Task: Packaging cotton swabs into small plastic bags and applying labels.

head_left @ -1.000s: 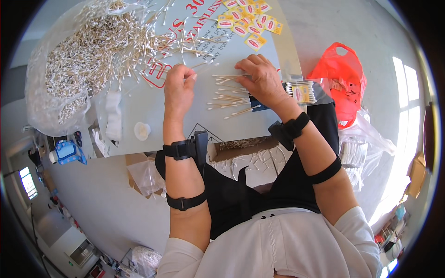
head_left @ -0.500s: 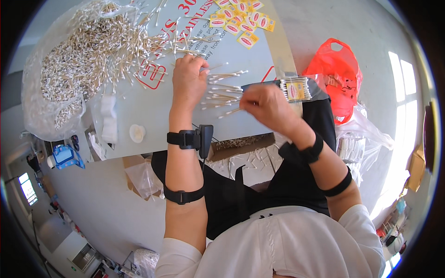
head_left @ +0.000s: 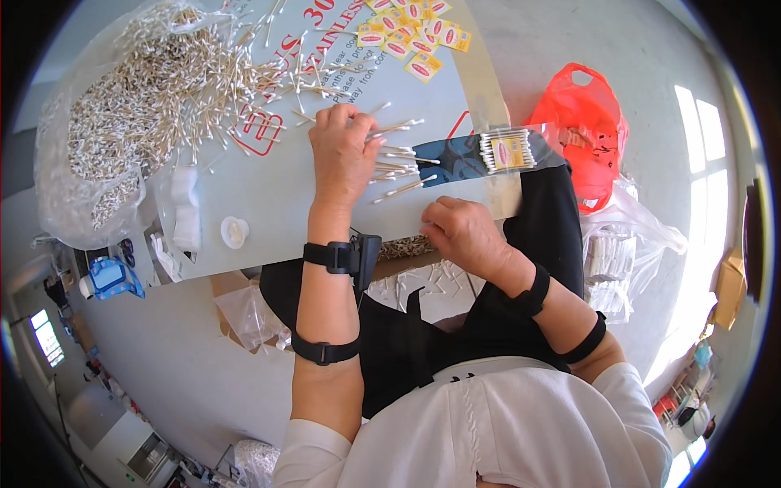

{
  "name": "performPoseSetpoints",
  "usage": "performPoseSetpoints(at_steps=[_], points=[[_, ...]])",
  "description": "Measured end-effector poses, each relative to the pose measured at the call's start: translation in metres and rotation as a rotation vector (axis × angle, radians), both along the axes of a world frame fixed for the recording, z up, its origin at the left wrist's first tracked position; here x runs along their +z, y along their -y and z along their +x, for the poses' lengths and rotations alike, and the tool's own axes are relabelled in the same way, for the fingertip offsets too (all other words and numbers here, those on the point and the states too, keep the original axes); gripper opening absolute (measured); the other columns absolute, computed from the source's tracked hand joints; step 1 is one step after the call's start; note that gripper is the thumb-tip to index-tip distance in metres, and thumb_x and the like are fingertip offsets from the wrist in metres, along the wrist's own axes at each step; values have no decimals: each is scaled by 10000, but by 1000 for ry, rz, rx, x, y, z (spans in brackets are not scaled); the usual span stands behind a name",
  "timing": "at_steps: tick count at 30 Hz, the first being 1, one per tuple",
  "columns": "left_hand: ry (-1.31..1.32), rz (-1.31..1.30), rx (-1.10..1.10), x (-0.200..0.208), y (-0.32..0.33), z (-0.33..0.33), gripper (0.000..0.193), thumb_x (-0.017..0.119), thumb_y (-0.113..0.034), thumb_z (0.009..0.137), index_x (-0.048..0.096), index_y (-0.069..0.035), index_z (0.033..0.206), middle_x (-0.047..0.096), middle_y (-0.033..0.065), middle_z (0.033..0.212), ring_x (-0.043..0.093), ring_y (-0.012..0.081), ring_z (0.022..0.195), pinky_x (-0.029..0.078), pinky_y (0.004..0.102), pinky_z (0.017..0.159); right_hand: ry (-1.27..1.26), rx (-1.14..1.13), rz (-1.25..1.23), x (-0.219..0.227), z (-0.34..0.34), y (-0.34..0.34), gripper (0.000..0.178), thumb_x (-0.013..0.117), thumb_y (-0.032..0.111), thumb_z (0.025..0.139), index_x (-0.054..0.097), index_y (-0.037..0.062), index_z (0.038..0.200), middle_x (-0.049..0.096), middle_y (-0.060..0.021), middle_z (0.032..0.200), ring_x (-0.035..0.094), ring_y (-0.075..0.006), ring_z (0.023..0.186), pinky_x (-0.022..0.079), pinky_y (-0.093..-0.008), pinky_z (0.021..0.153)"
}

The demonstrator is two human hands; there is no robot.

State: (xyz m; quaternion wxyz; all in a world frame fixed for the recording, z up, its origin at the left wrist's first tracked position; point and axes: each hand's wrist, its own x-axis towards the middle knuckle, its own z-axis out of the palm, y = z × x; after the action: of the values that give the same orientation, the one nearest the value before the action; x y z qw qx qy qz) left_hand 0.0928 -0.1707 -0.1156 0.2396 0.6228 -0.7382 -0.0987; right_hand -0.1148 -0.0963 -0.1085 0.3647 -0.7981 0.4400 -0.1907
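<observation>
White-tipped swabs (head_left: 397,167) lie beside left fingers (head_left: 360,124).

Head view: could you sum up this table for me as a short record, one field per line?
Left hand: at the left ends of spread cotton swabs; grip unclear
Right hand: near the table edge, fingers curled, nothing visible in it
Right of swabs: dark blue strip, then swab packet with yellow label
Far side: yellow-and-white cards
Left side: large swab heap in clear plastic
Near left: small white cup
</observation>
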Motion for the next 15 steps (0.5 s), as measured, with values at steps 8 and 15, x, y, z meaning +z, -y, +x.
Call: performPoseSetpoints(at_steps=[8, 15], points=[[-169, -62, -16, -6, 25, 14, 131, 727, -22, 710, 645, -88, 788, 586, 37, 904, 520, 269, 962, 411, 406, 829, 93, -69, 91, 2, 0, 4, 72, 681, 52, 802, 632, 8, 833, 622, -156, 790, 618, -363, 711, 501, -395, 629], [13, 49, 53, -5, 40, 31, 76, 695, -44, 747, 644, -86, 783, 589, 38, 889, 521, 277, 974, 414, 424, 849, 239, -156, 112, -3, 5, 9, 61, 671, 25, 814, 625, -10, 829, 606, -150, 747, 610, -323, 662, 489, -354, 607]])
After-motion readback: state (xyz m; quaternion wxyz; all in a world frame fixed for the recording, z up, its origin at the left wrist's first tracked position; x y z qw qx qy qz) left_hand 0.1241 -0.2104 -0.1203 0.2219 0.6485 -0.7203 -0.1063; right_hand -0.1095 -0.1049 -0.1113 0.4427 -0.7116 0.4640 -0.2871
